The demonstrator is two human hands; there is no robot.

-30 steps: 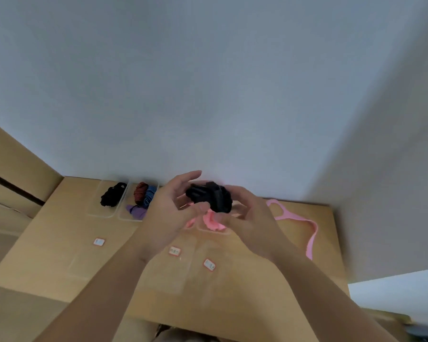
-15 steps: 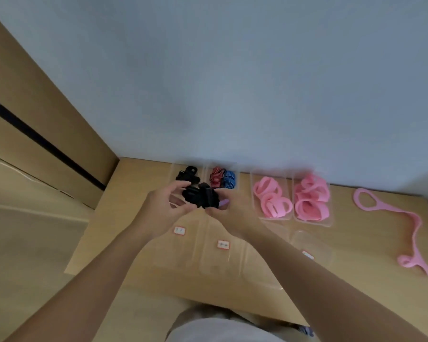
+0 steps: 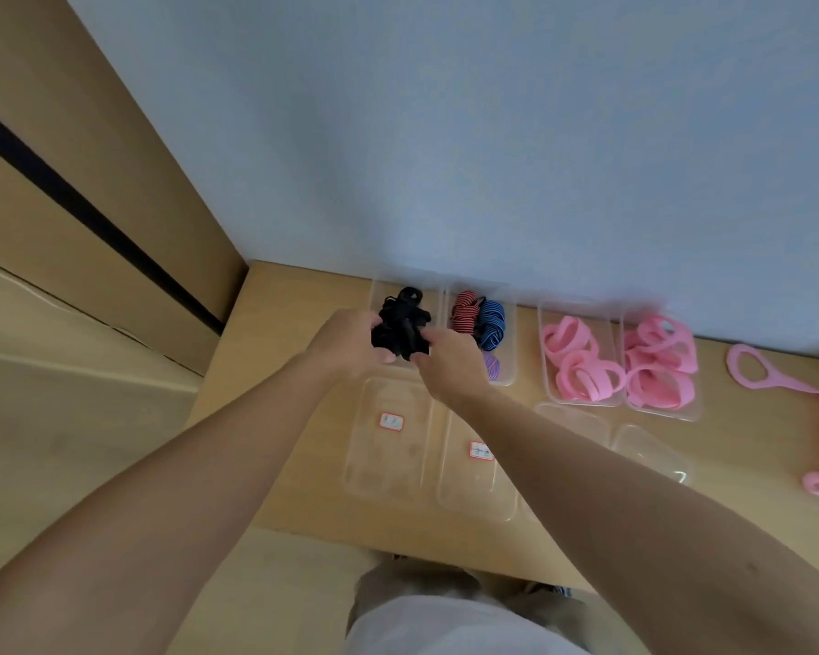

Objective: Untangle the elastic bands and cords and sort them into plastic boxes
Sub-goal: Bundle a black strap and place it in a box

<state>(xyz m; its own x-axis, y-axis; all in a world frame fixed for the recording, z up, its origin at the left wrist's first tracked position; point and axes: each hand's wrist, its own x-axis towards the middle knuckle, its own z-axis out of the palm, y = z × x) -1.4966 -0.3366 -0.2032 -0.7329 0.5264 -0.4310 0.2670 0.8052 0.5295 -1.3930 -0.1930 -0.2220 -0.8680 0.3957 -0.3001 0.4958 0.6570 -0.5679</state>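
A bundle of black elastic bands (image 3: 398, 335) sits between my two hands, just over the leftmost clear plastic box (image 3: 378, 288) at the back of the table. My left hand (image 3: 344, 345) grips its left side and my right hand (image 3: 450, 366) pinches its right side. More black bands (image 3: 410, 297) lie in that box behind the bundle. The box beside it (image 3: 507, 378) holds red-striped (image 3: 463, 318), blue-striped (image 3: 491, 323) and purple (image 3: 492, 366) bands. Two boxes further right hold pink bands (image 3: 575, 364) (image 3: 658, 366).
Clear lids with red-framed labels (image 3: 391, 421) (image 3: 481, 451) lie on the wooden table (image 3: 280, 352) in front of the boxes. A long pink band (image 3: 795, 399) lies loose at the far right. The wall runs behind the boxes; the table's near edge is by my body.
My view has swung down and left, bringing all the boxes into sight. Both hands have carried the black bundle forward and left, over the leftmost box.
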